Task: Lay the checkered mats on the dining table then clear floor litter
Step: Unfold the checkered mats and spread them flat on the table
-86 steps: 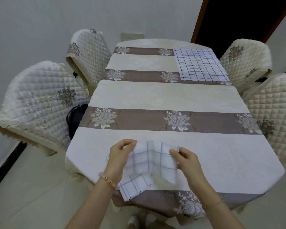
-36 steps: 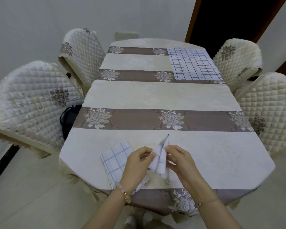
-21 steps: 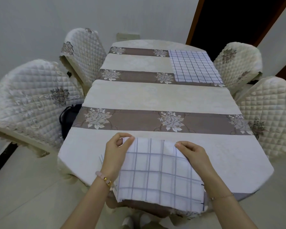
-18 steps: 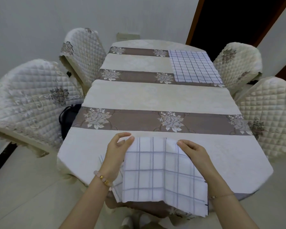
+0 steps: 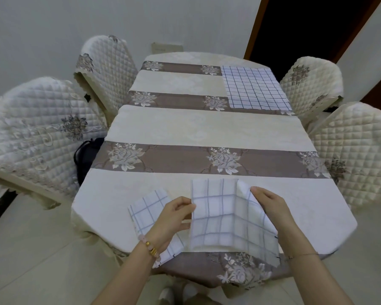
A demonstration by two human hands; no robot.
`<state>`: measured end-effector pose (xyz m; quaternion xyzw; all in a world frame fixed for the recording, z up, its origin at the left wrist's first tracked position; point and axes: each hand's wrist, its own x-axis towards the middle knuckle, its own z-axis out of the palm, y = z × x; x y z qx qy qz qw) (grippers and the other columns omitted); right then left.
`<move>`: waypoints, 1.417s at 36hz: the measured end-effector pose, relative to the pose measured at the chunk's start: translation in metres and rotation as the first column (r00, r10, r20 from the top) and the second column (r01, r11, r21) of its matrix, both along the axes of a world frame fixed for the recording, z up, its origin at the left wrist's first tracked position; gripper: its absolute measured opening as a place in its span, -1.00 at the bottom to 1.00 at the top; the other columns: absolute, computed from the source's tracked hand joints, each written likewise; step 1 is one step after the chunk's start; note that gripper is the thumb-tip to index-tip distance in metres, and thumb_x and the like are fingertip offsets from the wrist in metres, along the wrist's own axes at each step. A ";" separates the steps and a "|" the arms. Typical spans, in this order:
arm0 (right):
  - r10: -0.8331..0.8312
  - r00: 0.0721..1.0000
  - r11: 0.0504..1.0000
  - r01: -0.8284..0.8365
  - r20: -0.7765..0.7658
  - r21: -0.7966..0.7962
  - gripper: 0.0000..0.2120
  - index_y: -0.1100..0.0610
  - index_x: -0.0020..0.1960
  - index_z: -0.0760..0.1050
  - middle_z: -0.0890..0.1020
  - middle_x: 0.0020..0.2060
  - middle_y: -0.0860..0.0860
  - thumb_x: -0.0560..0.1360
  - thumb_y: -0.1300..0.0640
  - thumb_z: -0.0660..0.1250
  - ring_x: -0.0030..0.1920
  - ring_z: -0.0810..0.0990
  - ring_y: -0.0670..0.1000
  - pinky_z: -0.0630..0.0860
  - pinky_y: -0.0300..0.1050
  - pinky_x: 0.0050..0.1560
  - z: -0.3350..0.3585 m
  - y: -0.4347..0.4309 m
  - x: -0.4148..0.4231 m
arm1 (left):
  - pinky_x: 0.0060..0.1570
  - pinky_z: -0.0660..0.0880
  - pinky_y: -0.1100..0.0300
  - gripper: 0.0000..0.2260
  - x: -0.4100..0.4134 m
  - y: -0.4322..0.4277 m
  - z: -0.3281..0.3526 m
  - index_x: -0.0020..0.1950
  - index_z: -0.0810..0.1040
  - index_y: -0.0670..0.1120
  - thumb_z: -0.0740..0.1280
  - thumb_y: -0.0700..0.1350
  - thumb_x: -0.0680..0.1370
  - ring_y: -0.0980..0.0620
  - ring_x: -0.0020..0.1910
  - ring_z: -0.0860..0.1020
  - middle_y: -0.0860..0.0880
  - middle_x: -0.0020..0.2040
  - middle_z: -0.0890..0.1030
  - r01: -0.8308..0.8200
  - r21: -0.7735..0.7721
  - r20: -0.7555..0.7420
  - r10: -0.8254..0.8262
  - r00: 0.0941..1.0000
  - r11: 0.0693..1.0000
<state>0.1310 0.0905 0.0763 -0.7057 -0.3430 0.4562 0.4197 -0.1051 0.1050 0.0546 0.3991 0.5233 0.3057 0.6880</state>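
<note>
swung rightward, held mat point(image 5: 220, 216) bares folded mat point(image 5: 147, 210); far mat point(image 5: 253, 89) third.

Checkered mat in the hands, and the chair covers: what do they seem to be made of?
The checkered mat looks like thin woven cloth, matte: it folds and droops softly where the left hand and right hand hold it. The chair covers look like padded quilted fabric, with stitched diamonds and embroidered flowers.

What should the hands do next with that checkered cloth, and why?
Probably the right hand should swing its flap out rightward: the mat lies only partly unfolded, while the left hand pinches its other edge.
</note>
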 end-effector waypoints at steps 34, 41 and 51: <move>0.123 0.991 0.992 -0.122 -0.053 0.022 -0.89 0.06 -0.19 0.56 0.64 -0.23 0.00 0.46 0.25 0.37 -0.20 0.59 -0.07 0.47 -0.39 -0.30 -0.008 -0.013 -0.085 | -0.12 0.61 0.18 -0.93 0.013 0.011 0.009 -0.09 0.58 -0.18 0.42 -0.23 0.46 0.04 -0.19 0.61 -0.08 -0.20 0.61 -0.176 0.105 0.061 0.170 0.984 0.979; 0.200 0.977 0.979 -0.203 -0.070 -0.031 -0.74 0.03 0.03 0.53 0.60 -0.13 0.00 0.46 0.34 0.31 -0.20 0.58 -0.03 0.53 -0.28 -0.27 -0.006 -0.013 -0.058 | -0.28 0.41 0.42 -0.96 -0.008 0.019 0.004 -0.13 0.59 -0.12 0.36 -0.18 0.50 0.15 -0.24 0.49 0.05 -0.22 0.56 -0.134 0.278 -0.100 0.167 0.981 0.951; 0.273 0.961 0.961 -0.271 0.040 -0.053 -0.81 0.07 0.00 0.60 0.68 -0.24 0.06 0.44 0.27 0.39 -0.30 0.62 -0.19 0.47 -0.32 -0.23 -0.003 0.000 -0.017 | -0.21 0.40 0.42 -0.90 -0.037 0.044 0.012 -0.21 0.57 -0.07 0.37 -0.20 0.50 0.23 -0.28 0.50 0.02 -0.25 0.58 -0.008 0.454 -0.306 0.164 0.938 0.891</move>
